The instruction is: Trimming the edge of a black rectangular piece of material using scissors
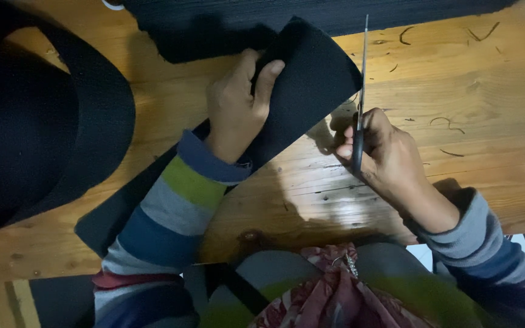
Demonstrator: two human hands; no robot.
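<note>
Head view: left hand (235, 112) grip clenches black felt (311, 85), right hand (384, 152) hides scissors (360, 91) handles.

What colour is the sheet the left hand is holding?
Black. The sheet under the left hand shows best in the head view, beside the scissors.

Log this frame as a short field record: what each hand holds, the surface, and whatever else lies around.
left hand: grips a long black fabric strip, thumb on top
right hand: holds metal scissors, blades pointing away along the strip's edge
surface: wooden table
nearby: black round hat brim at left; dark thread scraps at right; black ribbed cloth at far edge
</note>
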